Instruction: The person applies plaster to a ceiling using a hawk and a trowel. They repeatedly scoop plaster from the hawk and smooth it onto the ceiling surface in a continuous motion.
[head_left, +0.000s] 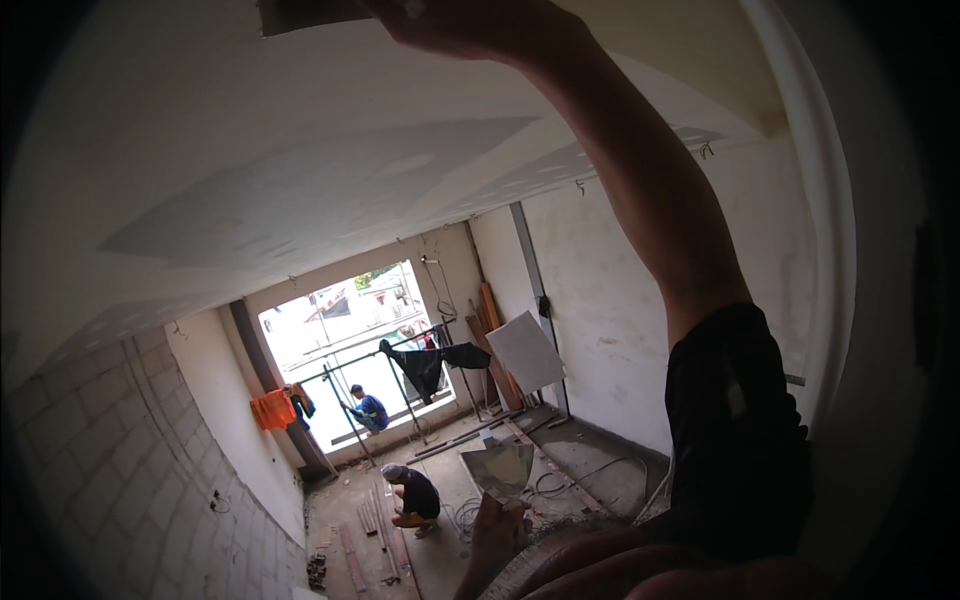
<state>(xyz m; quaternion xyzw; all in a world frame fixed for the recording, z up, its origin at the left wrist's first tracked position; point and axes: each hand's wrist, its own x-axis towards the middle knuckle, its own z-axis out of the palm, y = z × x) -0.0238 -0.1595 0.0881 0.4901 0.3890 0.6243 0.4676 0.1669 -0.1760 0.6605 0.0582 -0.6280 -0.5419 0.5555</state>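
My right hand [465, 25] is raised to the ceiling, its bare forearm coming out of a black sleeve. It grips a broad flat blade [305, 14], like a plastering trowel or scraper, partly cut off by the top edge. The blade is at the pale ceiling [240, 90], whose grey patches look freshly coated or unpainted. Low in the middle, my left hand [495, 538] is closed around a wide putty knife [500, 470], blade up, with pale smears on the metal. Whether this blade carries filler, I cannot tell.
Far below, one person [417, 498] crouches on the floor among wooden strips and cables. Another person [368, 410] sits at the large window opening. Metal pipe framing [330, 372] with hung clothes stands before it. A white board [526, 352] leans by the right wall; grey blocks [110, 450] form the left wall.
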